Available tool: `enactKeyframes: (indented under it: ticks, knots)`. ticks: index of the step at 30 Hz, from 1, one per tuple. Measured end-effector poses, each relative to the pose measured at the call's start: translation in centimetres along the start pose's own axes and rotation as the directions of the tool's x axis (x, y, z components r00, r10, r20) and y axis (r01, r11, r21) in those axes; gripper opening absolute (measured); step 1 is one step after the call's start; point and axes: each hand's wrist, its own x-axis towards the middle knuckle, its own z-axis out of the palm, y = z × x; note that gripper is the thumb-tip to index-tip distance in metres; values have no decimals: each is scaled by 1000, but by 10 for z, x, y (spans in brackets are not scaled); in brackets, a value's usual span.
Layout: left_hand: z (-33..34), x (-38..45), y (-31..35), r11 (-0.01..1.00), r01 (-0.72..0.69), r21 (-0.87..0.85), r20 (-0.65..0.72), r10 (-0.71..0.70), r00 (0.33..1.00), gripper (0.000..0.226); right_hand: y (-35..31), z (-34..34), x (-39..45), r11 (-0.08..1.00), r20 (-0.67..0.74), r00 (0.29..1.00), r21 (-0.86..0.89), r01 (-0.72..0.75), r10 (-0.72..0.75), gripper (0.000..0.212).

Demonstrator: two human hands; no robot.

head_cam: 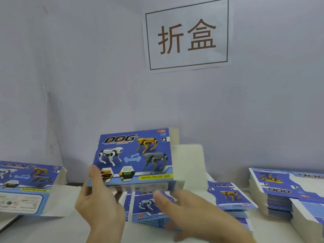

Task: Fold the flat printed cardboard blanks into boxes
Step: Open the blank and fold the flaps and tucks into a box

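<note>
One folded box [26,186] sits far left. We see our left hand [98,204] gripping the raised box [135,156] at its lower-left corner; right hand [191,213], blurred, fingers spread loosely below it over flat blanks [149,207].

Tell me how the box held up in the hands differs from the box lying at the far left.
The held box is upright in the left hand, off the table; the left box lies on the table, untouched. The held box's white end flap sticks out sideways. Both carry the same blue DOG print.
</note>
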Motion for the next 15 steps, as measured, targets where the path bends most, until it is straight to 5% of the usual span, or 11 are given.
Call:
enactKeyframes:
  ticks: [2, 4, 7, 9, 10, 12, 15]
  knots:
    - [4, -12, -11, 999, 45, -3, 109, -45, 993, 30, -3, 8, 10, 927, -183, 981, 374, 17, 56, 128]
    - [10, -27, -21, 996, 78, 33, 307, -84, 948, 39, 0, 9, 19, 707, -368, 928, 672, 218, 64, 116]
    - [12, -46, -30, 978, 126, 167, 675, -206, 708, 54, 13, -2, 26, 447, -622, 780, 716, 536, 62, 84]
    - [11, -53, -30, 923, 30, 383, 796, -347, 497, 61, 24, -16, 22, 376, -757, 649, 625, 684, 77, 78]
    - [10, -53, -28, 881, -76, 468, 799, -385, 461, 63, 30, -25, 18, 392, -805, 588, 566, 725, 75, 81]
    - [9, -49, -23, 839, -248, 485, 779, -285, 558, 65, 39, -43, 10, 488, -839, 543, 482, 728, 19, 91]
    - [10, -38, -9, 883, -305, 356, 742, -69, 667, 62, 52, -62, 1, 670, -731, 669, 429, 605, -136, 104]
